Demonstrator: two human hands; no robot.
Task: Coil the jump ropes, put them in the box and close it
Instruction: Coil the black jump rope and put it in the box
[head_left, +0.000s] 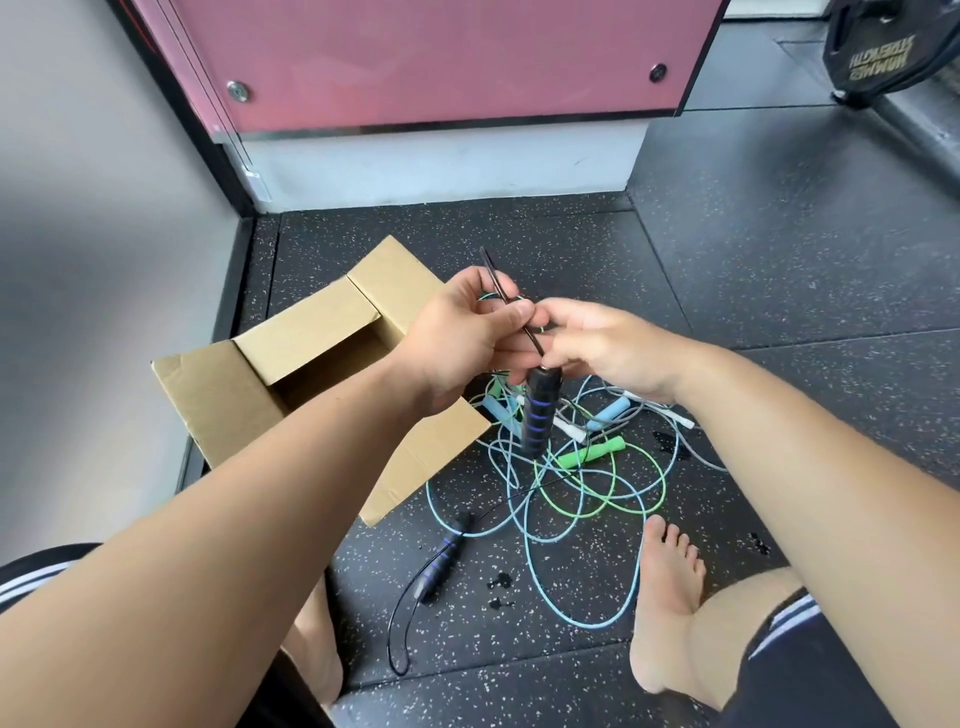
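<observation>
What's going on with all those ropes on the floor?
A person sitting on the floor is working on a black jump rope. The left hand and right hand both hold its cord just above one handle, which hangs down. Its other handle lies on the floor. The other coloured ropes lie tangled there, not coiled yet. The cardboard box stands open beside them.

Two bare forearms reach forward and meet at the centre. The left hand (457, 343) curls its fingers (511, 317) round a thin black cord (492, 273), thumb on top. The right hand (608, 353) pinches the same cord just below, knuckles upward.
</observation>
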